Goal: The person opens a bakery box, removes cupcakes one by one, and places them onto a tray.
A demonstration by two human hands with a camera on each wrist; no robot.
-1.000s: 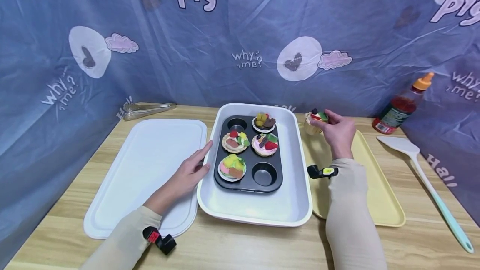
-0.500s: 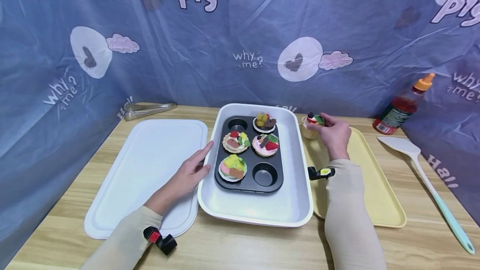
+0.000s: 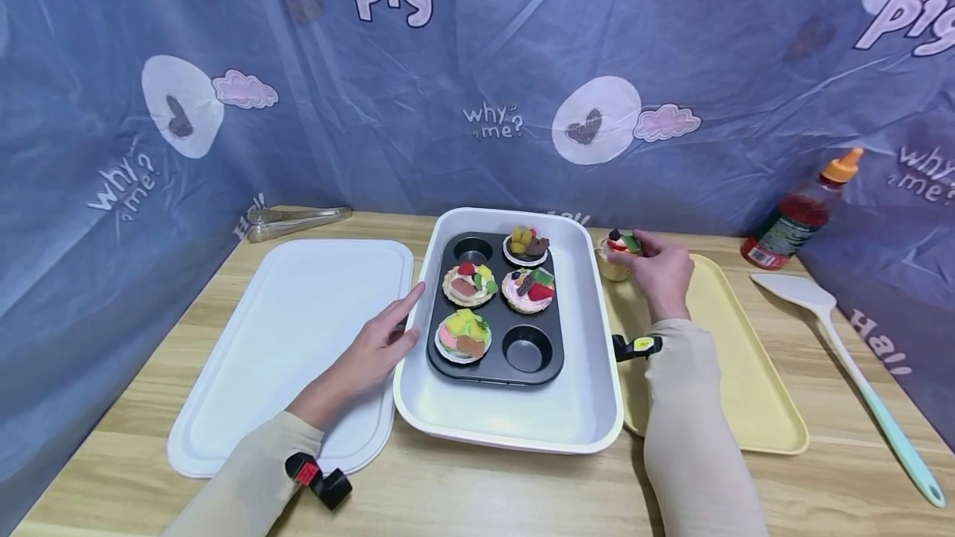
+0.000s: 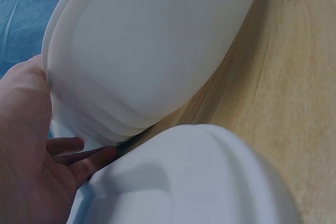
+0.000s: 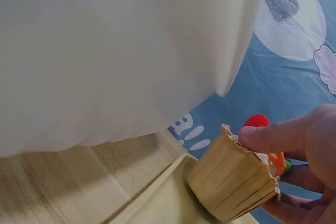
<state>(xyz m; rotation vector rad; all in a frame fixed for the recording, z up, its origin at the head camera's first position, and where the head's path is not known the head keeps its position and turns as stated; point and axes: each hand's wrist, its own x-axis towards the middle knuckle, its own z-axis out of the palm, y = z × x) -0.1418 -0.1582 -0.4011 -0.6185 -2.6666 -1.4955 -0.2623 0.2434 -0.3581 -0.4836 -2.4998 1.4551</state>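
My right hand (image 3: pixel 662 270) pinches a toy cupcake (image 3: pixel 613 265) by its top edge, at the far left corner of the yellow tray (image 3: pixel 746 371). The right wrist view shows its pleated paper cup (image 5: pixel 233 177) tilted low over that tray, thumb on the rim and fingers on the far side. My left hand (image 3: pixel 376 342) rests against the left side of a deep white pan (image 3: pixel 507 417); its fingers (image 4: pixel 92 163) lie by the outer wall. Inside the pan sits a dark muffin tin (image 3: pixel 496 371) with several toy tarts, among them a pink-creamed tart (image 3: pixel 528 290) and a yellow-topped tart (image 3: pixel 462 336).
A flat white tray (image 3: pixel 298 338) lies on the left under my left forearm. Metal tongs (image 3: pixel 298 222) lie behind it. To the right are a red sauce bottle (image 3: pixel 798 214) and a white-and-mint spatula (image 3: pixel 858 371). A blue printed cloth (image 3: pixel 485 48) hangs behind the table.
My right hand has moved slightly left and down with the cupcake, closer to the yellow tray's far left corner. My left hand stays at the pan's side.
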